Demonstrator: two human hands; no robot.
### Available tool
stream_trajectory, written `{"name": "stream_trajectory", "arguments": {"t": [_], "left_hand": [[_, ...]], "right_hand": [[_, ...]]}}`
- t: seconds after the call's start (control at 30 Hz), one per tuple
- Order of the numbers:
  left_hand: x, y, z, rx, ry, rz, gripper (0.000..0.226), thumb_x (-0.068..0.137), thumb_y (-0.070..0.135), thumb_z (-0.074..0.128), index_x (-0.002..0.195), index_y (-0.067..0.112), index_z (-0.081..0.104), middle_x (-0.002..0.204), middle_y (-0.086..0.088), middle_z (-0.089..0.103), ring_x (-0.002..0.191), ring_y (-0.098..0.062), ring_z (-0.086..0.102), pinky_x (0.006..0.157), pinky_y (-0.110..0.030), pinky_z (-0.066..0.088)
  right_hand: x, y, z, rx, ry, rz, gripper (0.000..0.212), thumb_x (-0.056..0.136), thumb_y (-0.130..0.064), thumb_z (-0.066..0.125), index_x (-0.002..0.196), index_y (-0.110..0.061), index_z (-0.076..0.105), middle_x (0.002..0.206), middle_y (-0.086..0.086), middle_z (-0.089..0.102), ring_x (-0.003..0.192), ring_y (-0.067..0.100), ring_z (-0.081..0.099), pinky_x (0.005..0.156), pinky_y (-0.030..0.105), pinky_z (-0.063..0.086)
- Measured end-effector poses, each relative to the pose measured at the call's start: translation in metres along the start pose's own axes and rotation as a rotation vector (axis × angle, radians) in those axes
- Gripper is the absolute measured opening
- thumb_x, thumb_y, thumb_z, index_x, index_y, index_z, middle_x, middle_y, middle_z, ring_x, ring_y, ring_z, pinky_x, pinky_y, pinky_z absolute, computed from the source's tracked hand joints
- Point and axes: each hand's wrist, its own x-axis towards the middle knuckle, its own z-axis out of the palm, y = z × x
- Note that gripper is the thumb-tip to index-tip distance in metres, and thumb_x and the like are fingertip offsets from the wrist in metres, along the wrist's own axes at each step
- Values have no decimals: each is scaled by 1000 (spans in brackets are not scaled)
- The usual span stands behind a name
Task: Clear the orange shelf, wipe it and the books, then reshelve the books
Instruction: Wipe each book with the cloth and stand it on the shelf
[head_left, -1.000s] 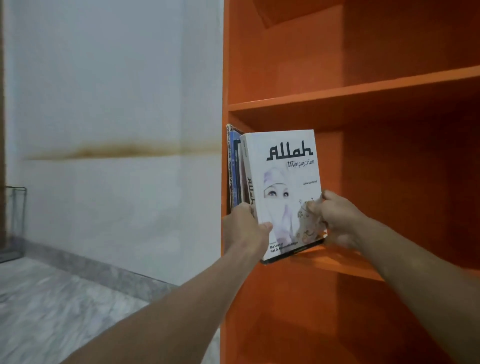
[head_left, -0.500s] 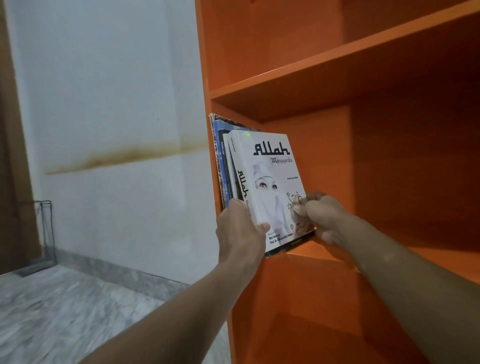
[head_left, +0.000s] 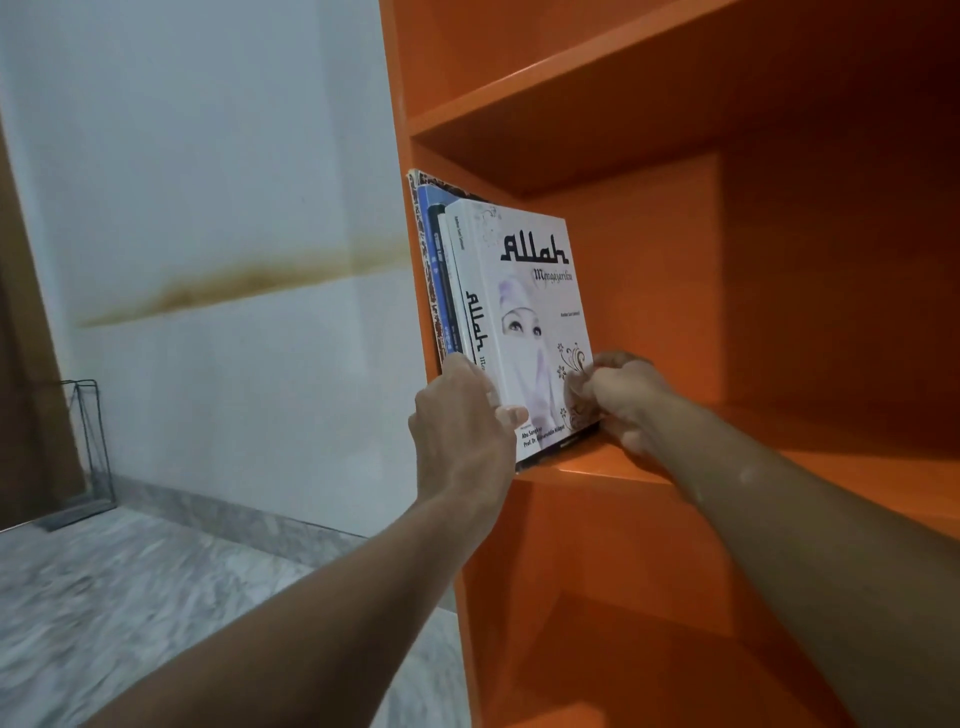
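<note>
Far left, a wire rack stood on the marbled floor against the pale wall, which carried a long brown stain. My left hand gripped the white book at its lower spine, fingers curled round, thumb flat on the glossy cover. "Allah" ran in black block letters down the spine and across the cover, with "Mengajariku" in script beneath; "Prof. Dr." showed by my thumb, the rest partly hidden. Behind it, against the left wall of the shelf, stood a patterned book and a blue book, spines too small to read. The white book sat tilted on the board's front edge. My right hand pinched its lower right corner. To the right the smooth orange bay was open.
</note>
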Motion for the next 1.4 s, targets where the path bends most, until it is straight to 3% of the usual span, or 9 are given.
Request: {"name": "stream_trajectory", "arguments": {"t": [0.2, 0.33, 0.5, 0.7, 0.83, 0.9, 1.1, 1.23, 1.4], "left_hand": [[0, 0, -2, 25, -3, 14, 29, 81, 19, 78, 97, 15, 55, 90, -1, 62, 86, -16, 64, 63, -19, 52], [-2, 1, -4, 3, -34, 5, 28, 83, 18, 76, 101, 13, 56, 99, -4, 63, 94, -18, 63, 75, -30, 60], [-9, 0, -13, 15, -74, -24, 29, 86, 19, 73, 110, 13, 58, 113, -7, 64, 110, -24, 61, 81, -28, 56], [-24, 2, -35, -18, -116, -66, 26, 87, 16, 73, 108, 12, 59, 113, -8, 64, 111, -24, 60, 85, -30, 53], [-29, 3, -58, -41, -157, -91, 22, 89, 15, 69, 109, 9, 59, 119, -10, 63, 105, -27, 63, 79, -32, 59], [-32, -1, -67, -51, -184, -84, 19, 91, 14, 66, 108, 9, 60, 117, -11, 64, 99, -29, 66, 73, -33, 60], [-60, -27, -64, 28, -314, -55, 15, 93, 13, 57, 103, 9, 67, 101, -11, 68, 88, -26, 66, 69, -34, 58], [-100, -37, -48, 79, -514, 0, 19, 89, 11, 52, 84, 11, 71, 90, -9, 70, 84, -29, 66, 69, -35, 55], [-167, -30, -25, 43, -746, 22, 24, 87, 9, 52, 101, 12, 72, 107, -16, 70, 105, -37, 64, 84, -39, 53]], "right_hand": [[-7, -1, 2, -101, 22, 23, 21, 89, 3, 59, 104, -10, 59, 96, 10, 69, 85, 21, 66, 75, 36, 57], [-21, -2, 1, -182, 17, 30, 14, 88, 9, 55, 94, -2, 62, 86, 8, 68, 74, 17, 65, 60, 25, 56], [-40, -3, 7, -237, 52, 33, 17, 87, 15, 52, 84, -1, 58, 73, 5, 64, 61, 14, 61, 72, 35, 59], [-85, 1, 25, -251, 123, -14, 10, 91, -11, 65, 87, -6, 57, 95, 7, 67, 89, 23, 65, 72, 31, 56], [-123, 3, 33, -260, 189, -10, 17, 96, -18, 57, 109, -6, 55, 93, 9, 65, 89, 23, 65, 85, 45, 58], [-140, 7, 33, -289, 190, 28, 24, 97, -16, 54, 117, -4, 51, 88, 8, 62, 81, 22, 64, 85, 42, 57], [-187, 43, 20, -712, 232, 112, 21, 91, -11, 54, 110, -7, 64, 98, 10, 67, 86, 28, 66, 82, 44, 58], [-234, 66, -3, -1011, 159, 155, 18, 92, -11, 55, 102, -1, 66, 89, 12, 59, 80, 24, 54, 65, 29, 47], [-297, 85, -39, -1220, 163, 242, 30, 91, -16, 57, 114, 2, 63, 117, 19, 65, 112, 35, 61, 86, 36, 50]]}}
